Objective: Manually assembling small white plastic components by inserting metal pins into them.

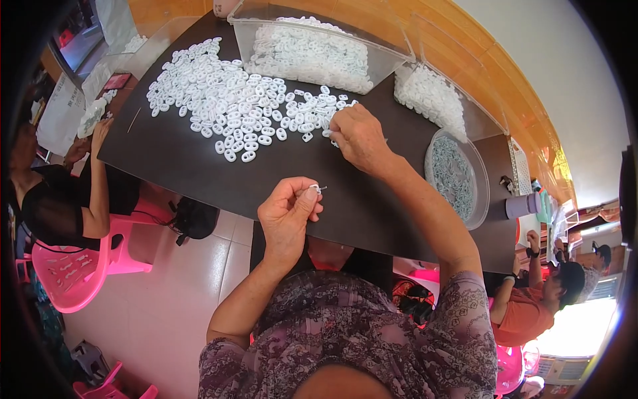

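My left hand (287, 216) is closed near the table's front edge. Its thumb and forefinger pinch a small white plastic piece (315, 188), from which a thin metallic-looking bit sticks out to the right. Farther off, my right hand (362, 138) reaches to the right end of a loose pile of white oval two-holed plastic pieces (219, 100). Its fingers are drawn together, and what they hold, if anything, is hidden. A few white pieces lie right beside its fingertips.
On the dark table (392, 199) stand a clear bin (306, 56) and a smaller clear box (432, 100), both holding white pieces. At right are a round tub (487, 189) of small silvery parts and a lilac cup (523, 205). People sit at both sides; a pink chair (86, 279) stands left.
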{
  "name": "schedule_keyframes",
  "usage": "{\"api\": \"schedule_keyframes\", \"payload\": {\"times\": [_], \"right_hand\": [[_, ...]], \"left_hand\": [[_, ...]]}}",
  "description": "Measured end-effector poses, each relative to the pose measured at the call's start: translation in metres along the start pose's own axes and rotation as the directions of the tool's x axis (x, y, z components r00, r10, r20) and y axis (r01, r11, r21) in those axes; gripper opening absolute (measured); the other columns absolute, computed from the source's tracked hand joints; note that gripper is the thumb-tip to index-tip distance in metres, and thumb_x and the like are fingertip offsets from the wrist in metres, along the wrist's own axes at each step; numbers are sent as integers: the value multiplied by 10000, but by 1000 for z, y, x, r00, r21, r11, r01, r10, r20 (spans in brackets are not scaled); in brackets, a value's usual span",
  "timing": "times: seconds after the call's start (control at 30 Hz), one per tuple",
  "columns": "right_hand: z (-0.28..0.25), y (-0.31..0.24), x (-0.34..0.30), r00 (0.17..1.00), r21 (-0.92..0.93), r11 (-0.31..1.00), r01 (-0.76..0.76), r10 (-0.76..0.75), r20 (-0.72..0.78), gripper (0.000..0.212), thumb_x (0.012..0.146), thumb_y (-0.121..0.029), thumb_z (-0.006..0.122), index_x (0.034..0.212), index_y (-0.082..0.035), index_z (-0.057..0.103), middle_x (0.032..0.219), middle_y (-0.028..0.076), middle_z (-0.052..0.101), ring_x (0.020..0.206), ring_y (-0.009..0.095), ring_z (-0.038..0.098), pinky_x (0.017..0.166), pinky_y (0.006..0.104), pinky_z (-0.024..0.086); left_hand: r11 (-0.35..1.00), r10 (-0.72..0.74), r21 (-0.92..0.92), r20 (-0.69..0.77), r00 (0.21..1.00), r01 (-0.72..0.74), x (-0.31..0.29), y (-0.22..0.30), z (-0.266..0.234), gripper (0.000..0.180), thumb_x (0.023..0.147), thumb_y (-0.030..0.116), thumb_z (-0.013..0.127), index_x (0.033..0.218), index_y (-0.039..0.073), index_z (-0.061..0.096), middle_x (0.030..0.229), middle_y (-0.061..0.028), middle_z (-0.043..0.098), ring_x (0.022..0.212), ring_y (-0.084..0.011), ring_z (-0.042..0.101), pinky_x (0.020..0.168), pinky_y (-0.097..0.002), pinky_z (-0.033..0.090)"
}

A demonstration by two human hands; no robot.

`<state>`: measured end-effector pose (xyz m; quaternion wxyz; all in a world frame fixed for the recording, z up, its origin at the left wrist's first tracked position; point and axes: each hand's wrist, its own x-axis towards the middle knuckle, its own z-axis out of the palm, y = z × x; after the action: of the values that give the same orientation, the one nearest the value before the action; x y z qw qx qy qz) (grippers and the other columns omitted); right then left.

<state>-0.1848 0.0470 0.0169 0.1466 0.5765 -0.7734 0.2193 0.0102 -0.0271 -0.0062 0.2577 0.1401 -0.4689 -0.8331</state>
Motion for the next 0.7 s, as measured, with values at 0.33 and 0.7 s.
{"api": "schedule_keyframes", "payload": {"times": [0.33, 0.7], "right_hand": [[-11, -14, -9, 999, 153, 988, -1, 9, -51, 139, 709, -19, 640, 831, -41, 576, 718, 83, 547, 731, 266, 522, 639, 373, 423], [-42, -58, -39, 985, 363, 925, -112, 55, 164, 160, 742, -23, 641, 899, -43, 612, 727, 66, 536, 676, 193, 537, 596, 305, 430]], "left_hand": [[1000, -13, -15, -8, 1000, 13, -1, 1, 0, 130, 865, 77, 605, 933, -32, 592, 780, -74, 612, 621, -111, 567, 549, -224, 469], [997, 76, -17, -33, 997, -77, 1, 2, 5, 105, 888, 59, 562, 940, -32, 573, 873, -104, 624, 699, -118, 589, 587, -224, 477]]}}
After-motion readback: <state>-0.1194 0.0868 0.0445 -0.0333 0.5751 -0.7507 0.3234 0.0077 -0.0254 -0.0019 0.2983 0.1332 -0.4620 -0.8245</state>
